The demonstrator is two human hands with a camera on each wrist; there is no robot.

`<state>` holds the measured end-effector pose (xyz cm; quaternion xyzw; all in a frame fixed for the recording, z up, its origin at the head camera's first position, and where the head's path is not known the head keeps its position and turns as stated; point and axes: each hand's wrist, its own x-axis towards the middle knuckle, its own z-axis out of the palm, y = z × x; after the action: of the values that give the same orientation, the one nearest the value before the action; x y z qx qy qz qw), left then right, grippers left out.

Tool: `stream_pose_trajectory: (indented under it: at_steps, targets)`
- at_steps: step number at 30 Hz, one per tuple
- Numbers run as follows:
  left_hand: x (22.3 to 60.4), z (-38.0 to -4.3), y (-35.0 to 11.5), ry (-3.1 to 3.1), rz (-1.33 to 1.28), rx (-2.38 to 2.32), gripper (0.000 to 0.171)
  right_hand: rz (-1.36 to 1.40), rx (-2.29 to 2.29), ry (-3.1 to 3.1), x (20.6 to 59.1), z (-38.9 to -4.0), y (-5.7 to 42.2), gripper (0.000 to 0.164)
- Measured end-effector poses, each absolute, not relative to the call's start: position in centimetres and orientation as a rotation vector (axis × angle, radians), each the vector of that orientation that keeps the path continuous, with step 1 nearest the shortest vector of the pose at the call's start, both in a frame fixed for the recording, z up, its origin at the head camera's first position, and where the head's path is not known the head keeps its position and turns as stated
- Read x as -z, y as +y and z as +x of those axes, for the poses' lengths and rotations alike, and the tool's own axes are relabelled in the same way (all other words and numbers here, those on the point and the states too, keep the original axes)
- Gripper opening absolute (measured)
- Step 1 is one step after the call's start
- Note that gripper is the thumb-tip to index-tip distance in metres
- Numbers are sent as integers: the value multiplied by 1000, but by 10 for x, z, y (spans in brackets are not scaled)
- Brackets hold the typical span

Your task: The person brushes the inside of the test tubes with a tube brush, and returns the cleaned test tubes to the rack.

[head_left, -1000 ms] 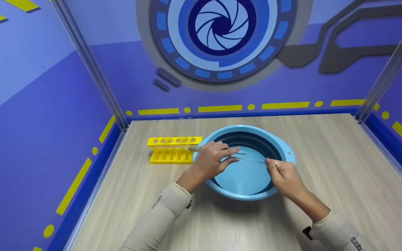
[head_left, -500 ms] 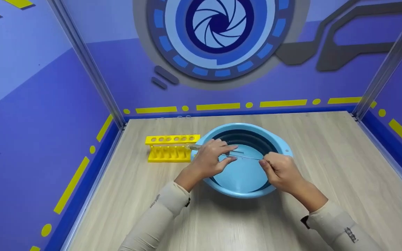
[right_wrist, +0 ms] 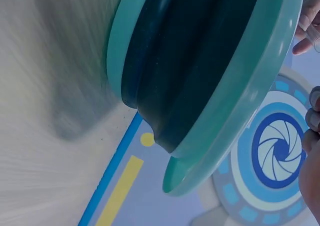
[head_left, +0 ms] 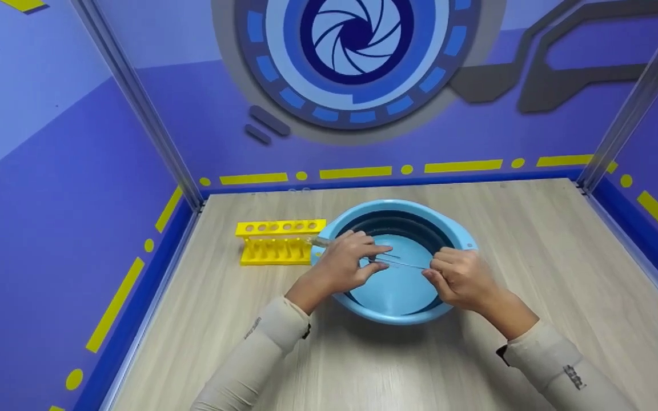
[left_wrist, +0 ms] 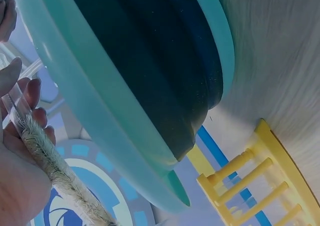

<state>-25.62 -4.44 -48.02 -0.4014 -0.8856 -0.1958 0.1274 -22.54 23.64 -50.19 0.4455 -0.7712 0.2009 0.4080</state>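
Note:
Above a light blue basin [head_left: 397, 319], my left hand [head_left: 341, 264] holds a clear glass test tube [head_left: 319, 242] sideways, its far end sticking out past the hand toward the rack. A test-tube brush [left_wrist: 52, 158] lies along the tube; its pale bristles show in the left wrist view. The thin wire handle [head_left: 409, 265] runs out to the right over the basin. My right hand [head_left: 461, 279] grips that wire with curled fingers. In the right wrist view the round tube mouth [right_wrist: 317, 44] shows by the left hand's fingers.
A yellow test-tube rack [head_left: 280, 228] stands left of the basin, close to its rim. Small clear rings [head_left: 299, 190] lie near the back edge of the wooden table [head_left: 546, 274]. Blue printed walls [head_left: 186, 114] enclose the back and sides.
My right hand has turned on the wire, its knuckles now further forward, and shifted slightly toward the left hand. The left hand keeps its hold; the head view has shifted slightly.

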Motion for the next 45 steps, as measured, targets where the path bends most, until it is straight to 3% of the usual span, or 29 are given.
stream_pose_trajectory:
  at_steps: [10, 15, 21, 26, 34, 39, 45]
  targets:
    - [479, -263, -45, -2562, -1159, 574, 37, 1100, -503, -1889, 505, -235, 242, 54]
    - [483, -265, -49, -2515, -1135, 584, 37, 1064, -722, -1878, 514, -236, 229, 55]
    - [486, -265, -49, -2385, -1069, 588, 35, 670, -1229, -2227, 509, -213, 214, 56]
    - [486, -266, -46, -2279, -1021, 471, 33, 282, -1625, -2446, 496, -200, 209, 66]
    - [485, -269, -43, -2292, -1006, 434, 32, -9, -1944, -2505, 487, -199, 216, 65]
    - [482, -269, -44, -2347, -1041, 467, 34, 70, -1856, -2517, 493, -201, 225, 65]
    - [474, -266, -47, -2366, -1114, 451, 39, 401, -1434, -2363, 505, -200, 232, 57]
